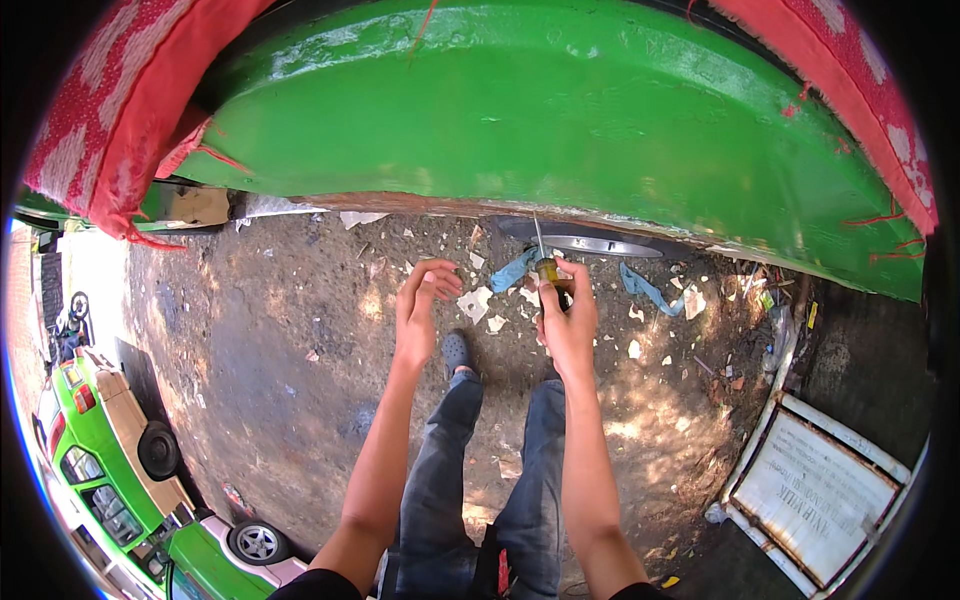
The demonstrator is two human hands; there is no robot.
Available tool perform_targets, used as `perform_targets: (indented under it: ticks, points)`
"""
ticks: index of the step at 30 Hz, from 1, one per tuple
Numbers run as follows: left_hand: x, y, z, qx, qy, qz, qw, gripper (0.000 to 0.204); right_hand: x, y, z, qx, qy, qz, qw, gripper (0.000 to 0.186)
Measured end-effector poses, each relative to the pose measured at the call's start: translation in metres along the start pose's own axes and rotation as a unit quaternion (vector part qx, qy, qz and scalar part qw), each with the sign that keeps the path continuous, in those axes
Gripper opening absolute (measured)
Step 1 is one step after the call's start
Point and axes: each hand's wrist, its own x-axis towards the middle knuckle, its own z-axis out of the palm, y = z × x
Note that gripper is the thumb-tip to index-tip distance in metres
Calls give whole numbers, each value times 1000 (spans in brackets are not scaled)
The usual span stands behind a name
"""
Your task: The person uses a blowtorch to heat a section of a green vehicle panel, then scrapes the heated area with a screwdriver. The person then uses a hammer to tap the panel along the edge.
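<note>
My right hand (567, 318) is closed around the yellow-and-black handle of a screwdriver (546, 270). Its metal shaft points up and away, with the tip by the lower edge of a green painted vehicle panel (520, 120). Along that edge runs a rough brownish strip; whether the tip touches it I cannot tell. My left hand (428, 300) hangs in the air to the left, fingers curved and apart, holding nothing. Blue cloth-like strips (515, 268) lie on the ground just beyond my right hand.
Red patterned cloth (120, 130) hangs over the panel at both sides. Pale flakes (476, 303) litter the dirt ground (280, 330). A framed white sign (810, 490) lies at the lower right. Green vehicles (105, 480) stand at the left. A dark piece with a silver strip (600, 244) lies beneath the panel.
</note>
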Motion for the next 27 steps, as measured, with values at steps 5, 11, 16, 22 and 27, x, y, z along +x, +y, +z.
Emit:
perform_targets:
  ticks: [5, 11, 16, 22, 27]
  points:
    - [-3, 4, 4, -7, 20, 2, 1000, 44, -11, -2, 20, 115, 25, 73, 990, 24]
    - [6, 8, 9, -24, 21, -1, 1000, 44, -15, 16, 58, 165, 91, 59, 980, 25]
    - [17, 16, -1, -3, -3, 15, 1000, 45, -17, 24, 69, 176, 123, 49, 975, 26]
    - [20, 12, -11, 12, -17, 26, 999, 47, -12, 55, 97, 190, 172, -12, 967, 23]
    - [21, 9, -26, 14, -15, 21, 1000, 48, -13, 55, 96, 164, 168, -28, 971, 24]
